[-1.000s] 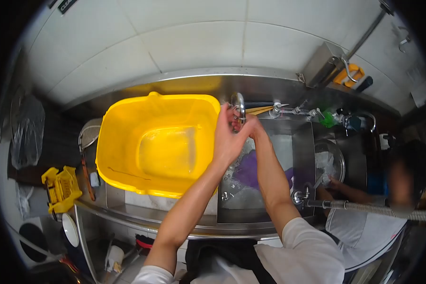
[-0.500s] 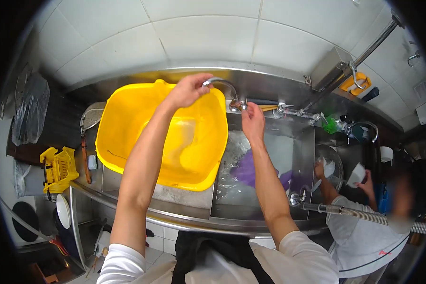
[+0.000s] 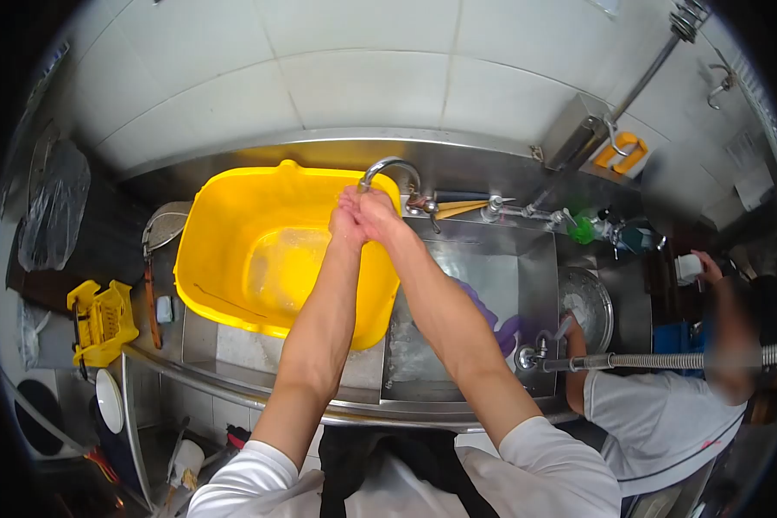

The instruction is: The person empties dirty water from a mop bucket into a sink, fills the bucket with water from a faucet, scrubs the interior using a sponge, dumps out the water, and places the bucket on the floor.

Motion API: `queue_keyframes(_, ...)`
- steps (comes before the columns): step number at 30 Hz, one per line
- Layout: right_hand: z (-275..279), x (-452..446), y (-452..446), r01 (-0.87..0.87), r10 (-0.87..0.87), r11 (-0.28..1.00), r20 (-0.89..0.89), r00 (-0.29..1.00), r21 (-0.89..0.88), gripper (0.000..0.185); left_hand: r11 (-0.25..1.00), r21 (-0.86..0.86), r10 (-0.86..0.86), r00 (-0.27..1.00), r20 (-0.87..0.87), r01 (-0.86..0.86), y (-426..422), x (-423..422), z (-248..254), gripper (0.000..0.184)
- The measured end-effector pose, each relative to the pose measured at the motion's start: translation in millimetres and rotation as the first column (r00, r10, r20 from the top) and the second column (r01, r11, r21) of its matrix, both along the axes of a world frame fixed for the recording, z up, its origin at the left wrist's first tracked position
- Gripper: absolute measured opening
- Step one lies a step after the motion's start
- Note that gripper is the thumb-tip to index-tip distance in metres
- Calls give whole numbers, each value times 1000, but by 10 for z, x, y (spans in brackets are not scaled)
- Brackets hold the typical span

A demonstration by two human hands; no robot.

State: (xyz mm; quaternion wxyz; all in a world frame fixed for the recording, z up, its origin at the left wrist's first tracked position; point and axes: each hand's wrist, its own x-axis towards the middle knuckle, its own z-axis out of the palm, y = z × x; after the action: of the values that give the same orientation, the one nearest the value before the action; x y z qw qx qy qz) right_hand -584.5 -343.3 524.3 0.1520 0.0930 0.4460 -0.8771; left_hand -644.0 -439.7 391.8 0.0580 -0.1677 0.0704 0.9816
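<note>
A curved metal faucet [image 3: 394, 162] now points over the big yellow tub [image 3: 224, 216]. Right under its spout my left hand [image 3: 346, 222] and my right hand [image 3: 375, 213] are pressed together, above the tub's right part. The fingers curl in against each other, and whether anything lies between them is hidden. A little water shows at the tub's bottom. To the right, a purple cloth [image 3: 507, 334] lies in the water of the metal sink [image 3: 470, 393], partly behind my right forearm.
At the right a co-worker [image 3: 665, 423] reaches toward a round metal bowl [image 3: 609, 315] and a white container [image 3: 688, 269]. A ribbed hose [image 3: 665, 361] crosses there. Left are a strainer [image 3: 166, 226], a yellow wringer [image 3: 104, 324] and a metal edge [image 3: 233, 393].
The faucet spout has swung left from the sink to over the tub. My hands parted at the spout and its base, then came together beneath the spout.
</note>
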Motion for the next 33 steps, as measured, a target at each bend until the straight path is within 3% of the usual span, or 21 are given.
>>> queue_keyframes(1, 88, 25, 2, 34, -16, 959, -67, 998, 280, 22, 968, 54, -229, 953, -196, 244, -115, -168, -126, 31)
queue_keyframes(2, 63, -33, 25, 90, 13, 778, -159, 987, 622, 23, 878, 52, -420, 820, -387, 475, -264, -215, -187, 31)
queue_keyframes(3, 79, -20, 8, 72, 39, 783, -164, 986, 618, 23, 891, 47, -399, 830, -390, 451, -269, -131, 2, 31)
queue_keyframes(4, 104, 26, -9, 119, 100, 662, -245, 964, 740, 23, 945, -195, -292, 944, -151, 261, -95, 37, 362, 32)
queue_keyframes(5, 108, 76, -41, 182, 164, 523, -309, 937, 832, 24, 953, -267, -162, 985, -59, 140, 10, -18, 166, 33)
queue_keyframes(7, -134, -66, -95, 207, 175, 514, -338, 925, 832, 26, 932, -362, -23, 999, 29, 32, 153, 62, 169, 34)
queue_keyframes(9, -284, -68, -51, -75, 72, 772, 30, 997, 631, 29, 960, -268, -5, 969, 247, 74, 256, 583, 756, 37)
queue_keyframes(10, -272, 22, 5, -70, 57, 774, 41, 998, 629, 29, 959, -269, -20, 966, 258, 92, 245, 622, 715, 37)
queue_keyframes(12, -209, 302, 207, 38, 94, 763, -169, 981, 646, 30, 949, -281, -138, 989, 47, 146, 162, 670, 647, 35)
queue_keyframes(15, 0, 837, 338, 181, 199, 747, -475, 857, 640, 32, 842, -455, -233, 956, 179, 291, -76, 434, 303, 29)
queue_keyframes(16, -11, 1096, 465, 159, 169, 718, -392, 905, 678, 32, 828, -524, -28, 948, 316, 199, 58, 565, 696, 24)
queue_keyframes(20, -100, 2609, 1291, 102, 2, 723, -150, 989, 683, 28, 716, -648, -166, 965, 202, 259, 145, 660, 803, 21)
queue_keyframes(21, -203, 2990, 1461, 121, -76, 739, -97, 992, 662, 30, 447, -815, -339, 913, 227, 369, 100, 708, 839, 19)
queue_keyframes(22, -375, 3419, 1708, -13, -57, 731, 81, 995, 683, 33, 127, -910, -487, 824, 289, 394, 45, 713, 890, 18)
queue_keyframes(23, -484, 3742, 1942, -146, -49, 721, 260, 964, 677, 37, 5, -905, -495, 787, 367, 425, 17, 692, 925, 16)
queue_keyframes(25, -352, 4248, 2242, -375, -56, 526, 471, 880, 764, 45, -199, -885, -534, 711, 457, 420, 6, 668, 915, 18)
queue_keyframes(26, -270, 4425, 2295, -263, -185, 524, 410, 893, 810, 50, -273, -885, -567, 680, 464, 377, -44, 620, 909, 21)
queue_keyframes(27, -284, 4531, 2390, -187, -267, 502, 357, 895, 845, 54, -464, -857, -636, 589, 498, 225, -149, 512, 917, 20)
queue_keyframes(29, 165, 4410, 2369, -91, -362, 389, 243, 900, 917, 79, -434, -879, -598, 666, 446, 199, -246, 539, 883, 16)
queue_keyframes(31, -122, 4338, 2489, 203, -387, 258, -91, 918, 945, 74, -428, -870, -606, 637, 476, 244, -289, 674, 1041, 17)
queue_keyframes(33, -225, 4248, 2596, 333, -429, 331, -174, 886, 883, 65, -422, -860, -566, 658, 496, 285, -477, 776, 1239, 19)
